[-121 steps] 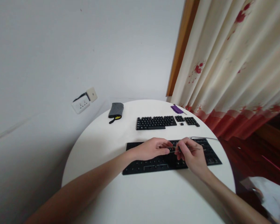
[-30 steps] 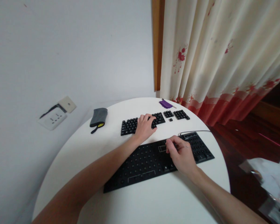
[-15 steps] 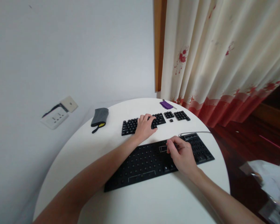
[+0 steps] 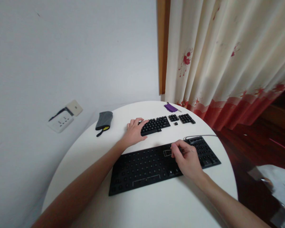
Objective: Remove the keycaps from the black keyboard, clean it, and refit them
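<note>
A black keyboard base [image 4: 142, 169] with bare switches lies in front of me on the round white table [image 4: 156, 202]. Behind it, loose black keycaps [image 4: 156, 123] are laid out in rows. My left hand [image 4: 133, 130] rests over the left end of those rows, fingers curled and thumb against the caps; what it pinches is hidden. My right hand [image 4: 186, 158] sits closed on the right half of the keyboard base, fingertips pressed together near an outlined slot. Anything held in it is too thin to make out.
A grey pouch with a yellow tab [image 4: 104, 120] lies at the table's back left, and a purple item [image 4: 171, 108] at the back edge. The keyboard's cable [image 4: 199, 136] loops off the right. A wall socket [image 4: 61, 122] is on the left, curtains on the right.
My left hand left the keyboard base for the keycap rows, then slid to their left end. My right hand stayed closed on the base. The view shifted slightly.
</note>
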{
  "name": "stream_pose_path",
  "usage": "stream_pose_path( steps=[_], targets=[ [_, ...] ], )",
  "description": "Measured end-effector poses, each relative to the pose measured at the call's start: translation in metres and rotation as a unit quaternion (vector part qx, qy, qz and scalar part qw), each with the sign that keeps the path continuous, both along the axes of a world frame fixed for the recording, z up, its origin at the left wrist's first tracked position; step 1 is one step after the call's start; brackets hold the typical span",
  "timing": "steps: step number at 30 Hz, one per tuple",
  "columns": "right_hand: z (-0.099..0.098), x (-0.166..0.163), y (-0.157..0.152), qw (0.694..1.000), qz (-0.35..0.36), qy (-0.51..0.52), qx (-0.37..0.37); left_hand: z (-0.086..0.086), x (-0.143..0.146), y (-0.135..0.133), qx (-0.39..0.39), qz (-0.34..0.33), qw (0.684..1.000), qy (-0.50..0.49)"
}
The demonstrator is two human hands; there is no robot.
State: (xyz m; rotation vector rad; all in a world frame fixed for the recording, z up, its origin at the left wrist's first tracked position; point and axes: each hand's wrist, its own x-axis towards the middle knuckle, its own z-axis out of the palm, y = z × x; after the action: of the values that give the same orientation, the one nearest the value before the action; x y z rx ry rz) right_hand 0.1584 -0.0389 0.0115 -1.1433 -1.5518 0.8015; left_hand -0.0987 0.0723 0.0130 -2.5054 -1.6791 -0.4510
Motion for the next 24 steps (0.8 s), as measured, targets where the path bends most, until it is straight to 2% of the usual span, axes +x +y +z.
stream_pose_path(
  steps=[13, 24],
  targets=[
    [-0.002, 0.001, -0.001, 1.000, 0.002, -0.004, -0.009, -0.003, -0.016, -0.001, -0.010, 0.018, 1.000, -0.003],
    [-0.003, 0.001, -0.001, 1.000, 0.008, 0.002, -0.017, -0.003, -0.016, -0.002, -0.012, 0.012, 1.000, -0.011]
  ],
)
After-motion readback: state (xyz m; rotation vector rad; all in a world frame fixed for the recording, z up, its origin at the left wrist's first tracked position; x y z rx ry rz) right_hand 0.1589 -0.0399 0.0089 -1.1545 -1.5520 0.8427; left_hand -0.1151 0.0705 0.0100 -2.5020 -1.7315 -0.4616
